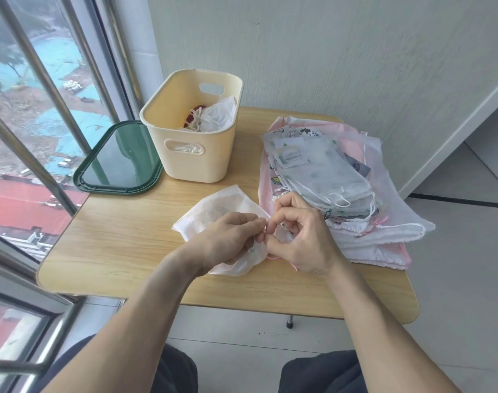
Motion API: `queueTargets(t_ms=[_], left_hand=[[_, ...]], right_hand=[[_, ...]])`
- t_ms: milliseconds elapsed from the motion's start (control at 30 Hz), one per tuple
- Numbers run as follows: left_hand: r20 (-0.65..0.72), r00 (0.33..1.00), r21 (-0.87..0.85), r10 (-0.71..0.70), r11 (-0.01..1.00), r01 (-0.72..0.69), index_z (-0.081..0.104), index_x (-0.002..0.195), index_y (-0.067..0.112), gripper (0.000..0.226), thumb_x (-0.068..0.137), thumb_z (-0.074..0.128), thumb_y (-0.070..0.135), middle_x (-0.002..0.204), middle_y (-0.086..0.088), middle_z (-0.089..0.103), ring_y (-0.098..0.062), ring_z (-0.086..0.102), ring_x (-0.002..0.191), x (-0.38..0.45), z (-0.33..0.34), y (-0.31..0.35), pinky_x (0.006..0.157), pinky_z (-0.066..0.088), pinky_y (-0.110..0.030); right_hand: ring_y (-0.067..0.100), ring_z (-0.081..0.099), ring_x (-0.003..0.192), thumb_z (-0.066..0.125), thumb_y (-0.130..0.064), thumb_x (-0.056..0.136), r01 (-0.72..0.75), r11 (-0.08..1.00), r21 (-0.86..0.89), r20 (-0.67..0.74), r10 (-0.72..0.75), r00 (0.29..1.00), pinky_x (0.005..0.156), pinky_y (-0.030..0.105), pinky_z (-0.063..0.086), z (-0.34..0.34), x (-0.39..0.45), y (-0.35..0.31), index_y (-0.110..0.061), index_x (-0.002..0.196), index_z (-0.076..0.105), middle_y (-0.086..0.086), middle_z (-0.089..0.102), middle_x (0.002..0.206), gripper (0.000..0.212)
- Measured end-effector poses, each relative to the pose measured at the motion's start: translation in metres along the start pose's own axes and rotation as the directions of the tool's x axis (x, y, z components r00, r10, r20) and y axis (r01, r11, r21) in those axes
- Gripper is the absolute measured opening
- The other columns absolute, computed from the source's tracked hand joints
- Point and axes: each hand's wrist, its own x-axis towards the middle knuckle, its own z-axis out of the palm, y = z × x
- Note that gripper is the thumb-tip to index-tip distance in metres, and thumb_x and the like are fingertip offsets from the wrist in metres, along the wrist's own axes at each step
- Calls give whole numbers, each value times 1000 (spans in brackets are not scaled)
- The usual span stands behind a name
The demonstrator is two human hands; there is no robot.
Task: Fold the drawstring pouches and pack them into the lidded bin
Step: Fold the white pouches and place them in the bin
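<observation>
Wooden table (123, 242) by the window, pouch folding underway

White pouch (222, 205) lies mid-table; left hand (228, 236) and right hand (301, 236) both pinch its near edge. Yellow bin (196, 154) stands open behind, green lid (120, 157) beside it, pouch pile (341, 194) on the right.

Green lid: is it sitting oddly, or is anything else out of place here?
The green lid lies off the bin, at the table's left edge, its corner overhanging toward the window. Nothing looks spilled or damaged; the pouch stack is loosely fanned.
</observation>
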Motion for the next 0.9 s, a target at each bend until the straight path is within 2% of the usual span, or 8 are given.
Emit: queueTargets(t_ms=[167, 300, 467, 567, 667, 767, 833, 900], left_hand=[[-49, 998, -16, -38, 999, 37, 57, 76, 13, 33, 102, 50, 32, 45, 13, 42, -5, 30, 38, -1, 0, 1, 38, 24, -17], [-55, 997, -68, -51, 997, 47, 51, 92, 12, 11, 100, 53, 18, 46, 12, 46, -5, 31, 38, -1, 1, 0, 38, 26, -17], [79, 997, -133, 19, 991, -8, 49, 86, 10, 22, 105, 46, 20, 55, 7, 40, -7, 26, 43, 0, -3, -1, 40, 24, -16], [128, 989, -162, 67, 986, -46, 48, 76, 9, 31, 106, 45, 18, 60, 3, 44, -7, 27, 44, -1, -6, 0, 40, 24, -16], [31, 992, -91, 125, 988, -121, 53, 77, 9, 28, 103, 51, 19, 55, 8, 47, -6, 33, 44, -4, -8, 2, 42, 28, -15], [-159, 963, -29, 216, 974, -223, 57, 81, 10, 21, 98, 60, 21, 61, 4, 61, -10, 49, 53, -3, -8, -1, 52, 39, -19], [-226, 951, -91, 213, 967, -238, 56, 83, 10, 19, 98, 61, 20, 63, 1, 63, -12, 51, 55, -1, -6, -3, 55, 41, -24], [-268, 943, -125, 200, 963, -240, 55, 85, 9, 18, 99, 59, 21, 64, 2, 63, -12, 51, 55, 0, -5, -3, 55, 41, -25]], right_hand=[[15, 44, 70, 67, -25, 64, -26, 990, 136, 12, 25, 1000, 65, 22, 35, 1, 0, -4, -24, 64, 65, -3, 51, 86, 3], [37, 43, 75, 69, -26, 67, -56, 957, 285, -34, 68, 997, 69, 33, 35, 3, 2, -4, -20, 64, 64, -10, 56, 85, 9], [47, 41, 70, 68, -27, 74, -72, 938, 338, -75, 103, 992, 66, 48, 35, 7, 5, -4, -12, 70, 59, 28, 48, 71, 18], [46, 39, 68, 69, -32, 80, -76, 951, 298, -108, 113, 988, 67, 55, 37, 9, 6, -5, -14, 76, 60, 33, 47, 70, 20], [44, 41, 63, 67, -30, 90, -60, 966, 253, -101, 88, 991, 62, 53, 39, 10, 5, -7, -13, 84, 62, 24, 58, 71, 19], [28, 52, 62, 65, -19, 90, -139, 911, 388, -17, 158, 987, 62, 38, 45, 7, 6, -9, -10, 84, 60, -1, 64, 69, 13], [21, 51, 67, 65, -12, 83, -171, 892, 418, 29, 175, 984, 64, 29, 42, 4, 8, -8, -10, 79, 59, 4, 57, 68, 8], [30, 44, 65, 65, -6, 76, -149, 930, 335, 43, 143, 989, 63, 36, 38, 3, 8, -6, -10, 76, 58, 19, 49, 69, 8]])
